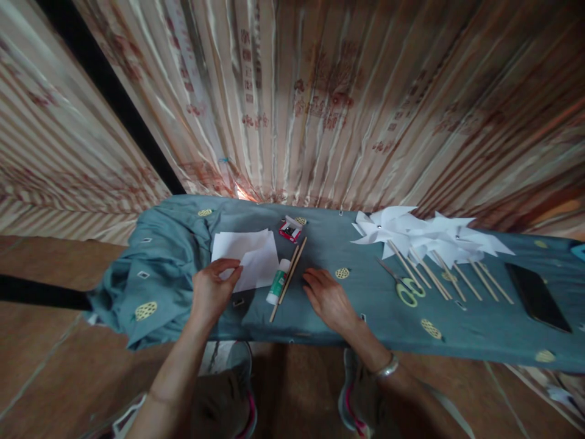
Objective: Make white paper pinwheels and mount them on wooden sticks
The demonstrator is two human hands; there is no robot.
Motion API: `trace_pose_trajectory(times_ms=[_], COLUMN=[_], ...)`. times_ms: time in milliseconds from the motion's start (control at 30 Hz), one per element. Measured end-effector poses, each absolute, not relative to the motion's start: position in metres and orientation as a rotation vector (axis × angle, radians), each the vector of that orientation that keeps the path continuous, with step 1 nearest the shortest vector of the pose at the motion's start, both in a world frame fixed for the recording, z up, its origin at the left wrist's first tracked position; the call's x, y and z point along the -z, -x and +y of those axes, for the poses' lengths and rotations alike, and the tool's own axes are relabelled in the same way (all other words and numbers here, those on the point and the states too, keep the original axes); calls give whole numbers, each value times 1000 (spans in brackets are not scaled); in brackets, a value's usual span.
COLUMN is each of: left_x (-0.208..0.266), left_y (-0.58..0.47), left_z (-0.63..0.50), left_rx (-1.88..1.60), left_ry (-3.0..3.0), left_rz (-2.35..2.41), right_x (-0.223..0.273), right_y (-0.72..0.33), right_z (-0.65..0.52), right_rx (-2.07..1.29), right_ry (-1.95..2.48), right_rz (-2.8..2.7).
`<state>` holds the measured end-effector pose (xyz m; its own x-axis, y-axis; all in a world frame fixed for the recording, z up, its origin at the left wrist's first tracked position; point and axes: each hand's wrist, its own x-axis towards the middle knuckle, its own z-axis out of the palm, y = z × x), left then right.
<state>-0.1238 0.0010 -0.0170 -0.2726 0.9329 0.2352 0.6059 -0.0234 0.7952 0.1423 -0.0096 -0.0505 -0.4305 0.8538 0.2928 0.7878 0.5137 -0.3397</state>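
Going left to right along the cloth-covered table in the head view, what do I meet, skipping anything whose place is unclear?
White paper → glue stick → right hand → scissors → phone.

Loose paper and rod materials, as I view them remotely from above. The white sheets (256,259) form a shallow, slightly fanned stack, lying flat with their edges out of line; the faces I can see are unmarked, and the near left part is hidden from me. Just right of the stack I find the green-and-white tube (278,281), capped in white and lying on its side, its far end slanting right. Beside it, two slender, pale wooden sticks (291,272) lie at a similar slant, close together, one extending nearer to me.
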Motion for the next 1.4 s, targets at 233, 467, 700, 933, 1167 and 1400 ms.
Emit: trace_pose_trajectory(times_ms=[233, 467, 700, 933, 1167, 1400], left_x=[0, 24, 23, -5, 19, 32], left_y=[64, 9, -10, -20, -24, -24], left_z=[-7, -21, -27, -10, -1, -15], left_rx=[-1321, -1086, -1052, -1309, -1121, -1152], left_ry=[-2082, -2516, -2346, -1055, -756, -1751], left_rz=[1385, 1078, 1010, 1220, 1272, 1256], right_x=[42, 23, 24, -1, -16, 24], right_y=[-156, -211, -245, -258, -267, -270], right_z=[0, 10, 9, 0, -18, -3], right_rx=[-878, -1318, -1144, -1123, -1406, -1271], right_ry=[1320, 1174, 1322, 1225, 1239, 1362], right_rz=[-1547, -688, -626, -844, -979, -940])
